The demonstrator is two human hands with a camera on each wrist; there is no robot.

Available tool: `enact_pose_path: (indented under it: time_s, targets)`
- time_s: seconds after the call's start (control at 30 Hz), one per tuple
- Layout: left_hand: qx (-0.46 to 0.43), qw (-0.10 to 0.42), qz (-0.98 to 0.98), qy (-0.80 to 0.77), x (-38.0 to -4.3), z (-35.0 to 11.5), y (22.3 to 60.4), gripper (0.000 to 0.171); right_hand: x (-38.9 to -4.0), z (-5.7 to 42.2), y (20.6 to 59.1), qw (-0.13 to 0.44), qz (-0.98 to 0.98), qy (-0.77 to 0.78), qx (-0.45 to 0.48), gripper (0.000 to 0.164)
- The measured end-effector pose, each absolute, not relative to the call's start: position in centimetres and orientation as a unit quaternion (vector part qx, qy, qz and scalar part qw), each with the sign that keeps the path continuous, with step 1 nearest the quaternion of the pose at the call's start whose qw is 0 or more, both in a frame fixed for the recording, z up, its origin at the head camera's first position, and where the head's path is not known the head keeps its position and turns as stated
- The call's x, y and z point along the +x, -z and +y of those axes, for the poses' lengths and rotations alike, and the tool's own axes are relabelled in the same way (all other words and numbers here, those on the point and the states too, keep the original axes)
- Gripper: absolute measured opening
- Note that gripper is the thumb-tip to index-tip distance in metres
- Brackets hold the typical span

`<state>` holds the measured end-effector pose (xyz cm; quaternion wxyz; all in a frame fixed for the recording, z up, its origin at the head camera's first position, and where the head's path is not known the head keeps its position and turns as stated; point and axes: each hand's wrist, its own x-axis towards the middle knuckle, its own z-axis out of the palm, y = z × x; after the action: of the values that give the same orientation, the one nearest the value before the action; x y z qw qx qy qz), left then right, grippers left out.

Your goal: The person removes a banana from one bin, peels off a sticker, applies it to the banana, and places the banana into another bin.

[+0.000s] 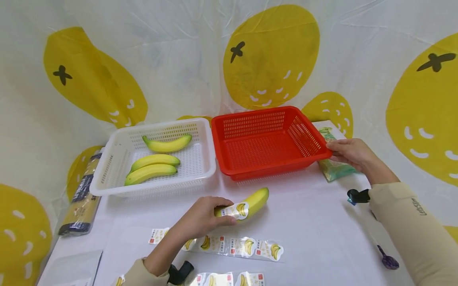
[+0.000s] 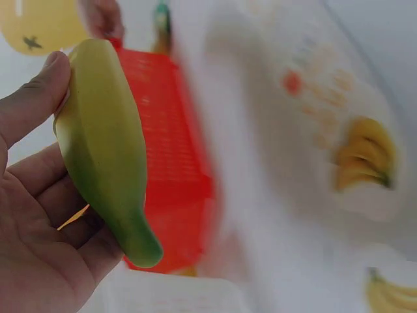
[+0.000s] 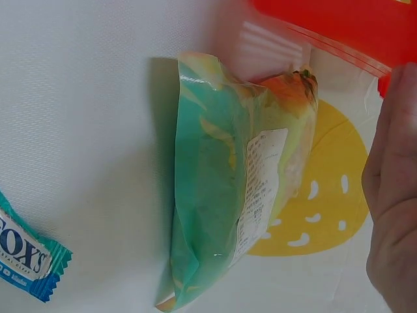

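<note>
Over the front middle of the table, my left hand (image 1: 204,216) grips a yellow banana (image 1: 258,201) with green ends. A white banana-print sticker (image 1: 239,210) lies on the banana's side. The left wrist view shows the banana (image 2: 107,130) between thumb and fingers. My right hand (image 1: 352,154) pinches the right front corner of a red perforated basket (image 1: 255,150), which has nothing inside. In the right wrist view, that hand (image 3: 397,189) is partly cut off. To the left, a white basket (image 1: 152,188) contains three bananas (image 1: 168,144).
Strips of banana stickers (image 1: 239,247) lie near the front. A green packet (image 1: 334,170) rests by the red basket's right side. A purple spoon (image 1: 389,262) and a Fox's sweet (image 3: 29,261) are on the right. Left are a wrapped roll (image 1: 81,198) and a grey pouch (image 1: 73,270).
</note>
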<state>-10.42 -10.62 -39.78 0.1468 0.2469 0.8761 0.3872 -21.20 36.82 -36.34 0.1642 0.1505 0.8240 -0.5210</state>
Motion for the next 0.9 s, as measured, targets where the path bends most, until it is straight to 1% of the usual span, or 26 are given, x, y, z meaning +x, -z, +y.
enact_pose_path:
  time_s: [0.2, 0.37, 0.6, 0.9]
  targets:
    - [0.268, 0.140, 0.858, -0.416, -9.8, -9.7, 36.3, 0.038, -21.1, 37.1, 36.4, 0.164, 0.822, 0.524, 0.149, 0.076]
    - [0.278, 0.120, 0.854, -0.424, -10.5, -8.9, 33.3, 0.042, -21.3, 37.1, 36.5, 0.163, 0.827, 0.517, 0.146, 0.075]
    - [0.260, 0.116, 0.864, -0.416, -14.2, -6.8, 30.3, 0.044, -21.1, 37.4, 36.7, 0.160, 0.830, 0.514, 0.148, 0.075]
    - [0.222, 0.108, 0.862, -0.443, -18.5, -3.8, 29.9, 0.039, -21.0, 37.2, 36.7, 0.154, 0.846, 0.492, 0.134, 0.075]
